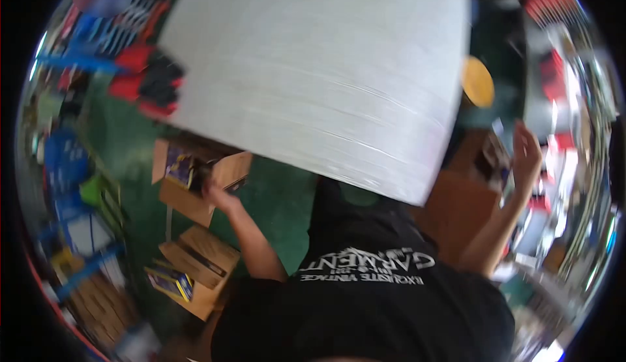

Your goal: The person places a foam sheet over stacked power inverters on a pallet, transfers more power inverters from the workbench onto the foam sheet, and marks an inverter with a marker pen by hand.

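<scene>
My left hand (220,196) reaches to an open cardboard box (186,202) at the left, below the table edge. Its fingers look closed by something dark at the box's mouth, too blurred to name. Inside that box lies a dark purple and yellow package (179,166). Off to the right, my right hand (527,156) is raised with its fingers stretched out, and I see nothing in it. Nearest to it is another open cardboard box (460,205) with items in its top.
A large pale table (313,68), seemingly film-wrapped, fills the front. Red and black gloves (153,78) are at its left edge. A round yellow top (478,81) stands to the right. Lower left, another open carton (202,264) sits beside a blue and yellow box (171,282).
</scene>
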A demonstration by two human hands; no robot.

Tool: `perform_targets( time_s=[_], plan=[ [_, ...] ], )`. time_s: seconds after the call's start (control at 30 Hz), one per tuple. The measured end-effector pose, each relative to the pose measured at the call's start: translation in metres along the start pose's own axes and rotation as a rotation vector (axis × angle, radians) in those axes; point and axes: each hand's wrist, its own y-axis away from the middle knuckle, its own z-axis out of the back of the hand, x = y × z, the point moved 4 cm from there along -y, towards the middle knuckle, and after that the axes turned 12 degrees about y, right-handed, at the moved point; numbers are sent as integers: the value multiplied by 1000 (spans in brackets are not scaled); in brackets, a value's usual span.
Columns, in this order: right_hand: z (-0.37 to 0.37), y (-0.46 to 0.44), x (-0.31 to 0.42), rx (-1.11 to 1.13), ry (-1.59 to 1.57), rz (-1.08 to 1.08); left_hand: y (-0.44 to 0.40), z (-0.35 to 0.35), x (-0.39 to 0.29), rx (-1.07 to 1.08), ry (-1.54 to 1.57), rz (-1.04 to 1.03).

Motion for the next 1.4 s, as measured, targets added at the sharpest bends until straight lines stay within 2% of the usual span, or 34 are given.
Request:
perform_targets(
  time_s=[0.07, 0.13, 0.17, 0.2, 0.23, 0.3, 0.33, 0.4, 0.43, 0.5, 0.57, 0.67, 0.73, 0.8, 0.83, 0.93, 0.97, 1.0, 1.07, 1.1, 1.2, 1.23, 1.3, 1.33, 1.37, 1.4],
  plan=[
    [36, 5, -17, -51, 107, -34, 32, 41, 76, -1, -48, 296],
    [64, 3, -57, -57, 84, 31, 62, 73, 191, 156, 323, 914],
    [74, 2, -84, -72, 72, 30, 125, 100, 179, 522, -201, 654],
    [82, 4, -115, -73, 56, 22, 184, 108, 180, 644, -428, 878],
    [89, 1, -148, -20, 56, 5, 233, 119, 178, 1043, -368, 1288],
    [107, 8, -202, 67, 95, -3, 314, 124, 177, 880, -910, 1498],
    [120, 13, -227, 99, 142, -9, 345, 118, 178, 934, -1000, 1361],
    [146, 32, -282, 145, 220, -103, 390, 68, 196, 1334, -945, 755],
    [158, 42, -298, 215, 335, -180, 405, 46, 207, 1470, -911, 568],
    [160, 69, -341, 309, 483, -277, 424, 3, 226, 1595, -841, 372],
    [159, 88, -366, 403, 500, -321, 442, -40, 231, 1613, -802, 319],
    [175, 99, -370, 618, 414, -446, 518, -106, 152, 1302, -941, 601],
    [171, 110, -373, 612, 388, -523, 543, -141, 148, 1395, -770, 577],
    [158, 124, -380, 480, 289, -494, 564, -171, 162, 1462, -829, 539],
    [156, 129, -383, 424, 244, -478, 579, -183, 165, 1546, -883, 468],
    [173, 125, -391, 488, 282, -442, 620, -223, 199, 1802, -934, 173],
    [181, 119, -396, 519, 316, -419, 636, -236, 194, 1827, -946, 116],
    [184, 123, -407, 410, 289, -426, 654, -242, 188, 1845, -964, 67],
    [196, 119, -419, 268, 265, -513, 680, -256, 184, 1863, -895, 104],
    [202, 108, -423, 280, 197, -497, 689, -260, 177, 1811, -873, 180],
    [218, 66, -461, 172, -99, -535, 699, -275, 186, 1795, -879, 239],
    [236, 40, -475, 168, -60, -526, 695, -279, 205, 1780, -979, 187],
    [266, -11, -540, -60, -147, -574, 707, -298, 200, 1868, -1179, -49],
    [285, -46, -573, -199, -203, -588, 710, -308, 216, 1953, -1081, -309],
    [305, -82, -604, -354, -297, -595, 710, -325, 238, 2093, -1182, -235],
    [319, -119, -644, -486, -360, -615, 717, -342, 238, 2116, -1100, -93]
  ],
)
